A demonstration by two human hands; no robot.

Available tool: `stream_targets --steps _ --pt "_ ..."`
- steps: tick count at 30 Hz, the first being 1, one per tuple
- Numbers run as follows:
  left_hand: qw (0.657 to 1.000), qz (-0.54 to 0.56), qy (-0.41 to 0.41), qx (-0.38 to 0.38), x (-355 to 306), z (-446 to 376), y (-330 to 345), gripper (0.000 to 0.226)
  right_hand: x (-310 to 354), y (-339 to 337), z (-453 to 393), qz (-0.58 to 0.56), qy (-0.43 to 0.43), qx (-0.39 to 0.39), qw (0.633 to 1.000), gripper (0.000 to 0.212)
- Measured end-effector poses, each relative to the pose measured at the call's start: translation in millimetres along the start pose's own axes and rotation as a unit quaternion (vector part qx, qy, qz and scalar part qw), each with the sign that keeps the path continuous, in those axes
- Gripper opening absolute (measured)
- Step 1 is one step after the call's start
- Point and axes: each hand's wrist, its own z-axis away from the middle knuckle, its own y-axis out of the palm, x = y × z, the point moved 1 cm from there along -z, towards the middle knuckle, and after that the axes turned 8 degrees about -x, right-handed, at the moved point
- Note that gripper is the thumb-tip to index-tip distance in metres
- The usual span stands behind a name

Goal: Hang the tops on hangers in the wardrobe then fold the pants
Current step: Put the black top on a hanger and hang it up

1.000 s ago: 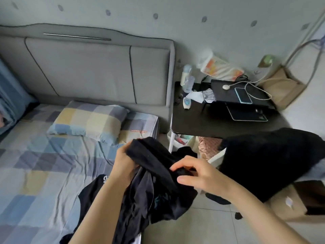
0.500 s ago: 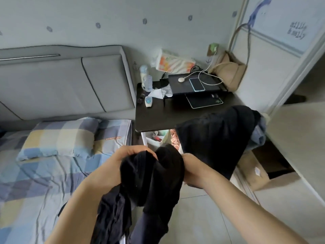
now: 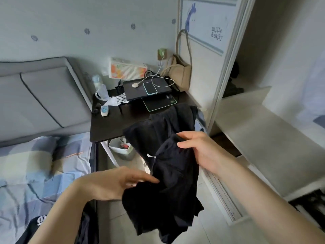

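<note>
The left hand (image 3: 112, 184) reaches in from the lower left, fingers stretched toward the black top (image 3: 168, 194), its fingertips touching the cloth at the bunched lower left part; whether the thumb pinches a fold there cannot be told. The right hand (image 3: 202, 152) grips the upper edge of the top, fingers curled over the fabric and thumb beneath, so the cloth hangs down from this grip and sags between the two hands above the tiled floor (image 3: 207, 233). Most of the top lies below and left of the right hand's hold, its hem dangling low in loose folds.

At the lower left, another dark garment (image 3: 39, 224) with white lettering lies on the bed (image 3: 21, 182), which wears a checked blue and yellow sheet. A pillow (image 3: 29, 155) sits nearer the grey headboard (image 3: 44, 97).

Just behind the held top, more black clothes (image 3: 165, 124) drape over the front edge of the dark desk (image 3: 112, 125). Under the desk stands a small white bin (image 3: 121, 150). On the desk rest a riser with a phone (image 3: 149, 88), a cup (image 3: 102, 93) and a tissue pack (image 3: 126, 70). A beige bag (image 3: 181, 74) hangs beside the wall.

To the right, the wardrobe (image 3: 263, 131) stands open, its pale shelf in view.
</note>
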Motion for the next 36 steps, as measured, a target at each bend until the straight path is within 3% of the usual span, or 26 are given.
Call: stream_targets --steps 2,3,6,8,9,12,15,17,19,22,25,27,29,32,33,35,36 --pt "0.99 -0.13 0.018 0.05 -6.5 -7.0 -0.8 0.085 17.8 -24.3 20.3 0.038 -0.054 0.022 0.998 0.03" --pt "0.989 -0.144 0.03 0.033 -13.8 -14.6 1.9 0.094 24.3 -35.4 30.2 0.062 -0.072 0.033 0.995 0.03" --pt "0.977 -0.131 0.089 -0.144 -41.2 -58.3 20.8 0.105 38.1 -59.6 51.9 0.087 -0.113 0.056 0.988 0.027" --pt "0.953 -0.177 0.151 -0.194 -62.3 -97.0 41.0 0.107 47.2 -75.3 64.0 0.047 -0.136 0.056 0.988 0.027" --pt "0.946 -0.188 0.18 -0.195 -72.3 -116.3 52.4 0.099 52.6 -83.1 70.4 0.024 -0.148 0.053 0.987 0.028" --pt "0.933 -0.2 0.204 -0.217 -90.6 -164.2 73.7 0.039 67.6 -103.4 85.4 -0.023 -0.186 0.034 0.982 0.032" --pt "0.912 -0.232 0.216 -0.261 -101.8 -195.0 67.7 0.021 80.2 -132.5 101.5 -0.007 -0.212 -0.058 0.976 0.028" --pt "0.901 -0.224 0.236 -0.288 -111.4 -203.9 51.5 0.018 86.5 -160.3 113.8 0.011 -0.217 -0.171 0.961 0.025" --pt "0.893 -0.217 0.25 -0.304 -127.3 -207.7 34.2 0.019 89.4 -187.9 123.1 0.056 -0.21 -0.316 0.924 0.021" --pt "0.922 -0.166 0.25 -0.245 -164.4 -206.8 21.4 0.015 86.7 -213.0 124.2 0.218 -0.194 -0.485 0.824 0.024" --pt "0.959 -0.035 0.249 -0.133 -208.2 -199.9 24.4 0.008 80.0 -220.8 110.4 0.366 -0.17 -0.544 0.736 0.028" --pt "0.968 0.026 0.24 -0.073 -237.9 -199.0 31.6 0.01 75.7 -215.9 97.8 0.433 -0.154 -0.543 0.703 0.027" --pt "0.969 0.027 0.243 -0.039 -261.4 -199.9 41.1 0.013 68.6 -200.4 82.2 0.454 -0.165 -0.498 0.72 0.037" --pt "0.967 -0.004 0.255 0.007 -288.5 -202.7 52.0 0.012 63.8 -166.0 54.5 0.402 -0.131 -0.391 0.818 0.048" --pt "0.966 -0.015 0.259 0.014 -295.4 -203.3 54.0 0.01 63.5 -158.4 45.5 0.39 -0.13 -0.378 0.829 0.048" --pt "0.961 -0.05 0.271 -0.001 -306.6 -207.5 52.9 0.009 65.1 -151.6 32.8 0.374 -0.16 -0.43 0.806 0.048" --pt "0.958 -0.072 0.276 -0.019 -311.1 -210.1 50.3 0.007 67.2 -150.9 30.8 0.367 -0.177 -0.486 0.773 0.047"
